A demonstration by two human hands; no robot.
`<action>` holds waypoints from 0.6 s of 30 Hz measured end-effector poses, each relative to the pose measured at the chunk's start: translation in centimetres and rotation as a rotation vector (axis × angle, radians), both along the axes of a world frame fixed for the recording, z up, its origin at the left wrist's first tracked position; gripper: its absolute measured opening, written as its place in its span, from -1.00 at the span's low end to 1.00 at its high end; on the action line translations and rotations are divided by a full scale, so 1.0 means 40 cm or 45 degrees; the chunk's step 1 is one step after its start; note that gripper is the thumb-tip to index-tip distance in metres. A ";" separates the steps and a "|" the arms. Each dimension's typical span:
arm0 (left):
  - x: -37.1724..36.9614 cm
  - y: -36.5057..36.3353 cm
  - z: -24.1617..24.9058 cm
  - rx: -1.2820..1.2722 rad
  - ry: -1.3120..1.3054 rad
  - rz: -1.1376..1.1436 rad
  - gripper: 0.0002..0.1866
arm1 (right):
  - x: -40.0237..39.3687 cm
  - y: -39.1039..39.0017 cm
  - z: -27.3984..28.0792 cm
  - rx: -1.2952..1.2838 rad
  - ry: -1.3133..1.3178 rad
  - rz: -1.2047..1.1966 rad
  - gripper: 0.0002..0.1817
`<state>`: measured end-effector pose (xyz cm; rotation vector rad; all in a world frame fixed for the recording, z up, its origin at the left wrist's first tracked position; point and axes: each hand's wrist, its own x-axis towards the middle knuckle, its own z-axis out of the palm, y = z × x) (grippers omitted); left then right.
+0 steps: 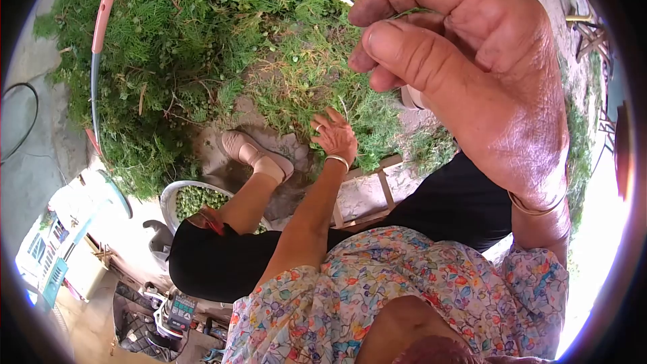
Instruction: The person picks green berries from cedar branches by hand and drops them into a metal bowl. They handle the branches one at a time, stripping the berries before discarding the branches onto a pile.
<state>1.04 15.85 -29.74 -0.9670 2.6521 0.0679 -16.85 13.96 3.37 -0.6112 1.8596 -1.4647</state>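
Note:
My left hand [335, 140], with a ring and a pale bangle, reaches down onto a heap of cut evergreen sprigs [195, 27]. Its fingers are apart and touch the sprigs; no held item shows. Close to the camera, at upper right, my right hand [465, 61] is raised with its fingers loosely curled. A gap shows between index finger and thumb, with nothing visible in it. Left of my knee stands a pale bucket [168, 197] with small green cones or berries inside.
A long tool with a pink handle [102, 21] and a thin curved metal part leans at the left. Near my legs lies a wooden frame [386, 189]. A scooter-like vehicle [176, 311] stands at lower left. My shod foot [253, 152] rests beside the sprigs.

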 end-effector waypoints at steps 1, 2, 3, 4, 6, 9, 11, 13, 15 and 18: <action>-0.009 -0.009 -0.033 0.368 -0.011 0.433 -0.45 | 0.000 -0.004 0.007 0.019 0.006 0.005 -0.75; -0.008 -0.012 -0.066 0.739 -0.020 0.866 -0.43 | 0.000 -0.008 0.013 0.039 0.014 0.012 -0.75; 0.017 -0.003 -0.098 0.659 0.105 0.885 -0.60 | 0.000 -0.012 0.017 0.059 0.021 0.021 -0.75; 0.039 -0.005 -0.147 0.657 0.105 0.891 -0.60 | 0.002 -0.016 0.021 0.080 0.024 0.030 -0.75; 0.069 -0.036 -0.227 0.862 0.177 0.877 -0.82 | 0.006 -0.022 0.024 0.125 0.031 0.048 -0.75; 0.035 -0.150 -0.126 0.554 0.310 0.926 -0.86 | 0.017 -0.007 -0.023 0.011 0.005 0.043 -0.74; 0.050 -0.231 -0.124 0.388 0.313 0.861 -0.87 | 0.017 0.001 -0.040 -0.123 -0.017 0.019 -0.74; 0.067 -0.307 -0.129 0.338 0.292 0.883 -0.79 | 0.012 -0.002 -0.039 -0.112 -0.080 0.024 -0.77; 0.082 -0.343 -0.161 0.327 0.290 0.921 -0.70 | 0.007 -0.006 -0.039 -0.096 -0.064 0.035 -0.77; 0.125 -0.397 -0.293 0.519 0.284 1.060 -0.42 | -0.002 -0.011 -0.037 -0.062 -0.027 0.071 -0.78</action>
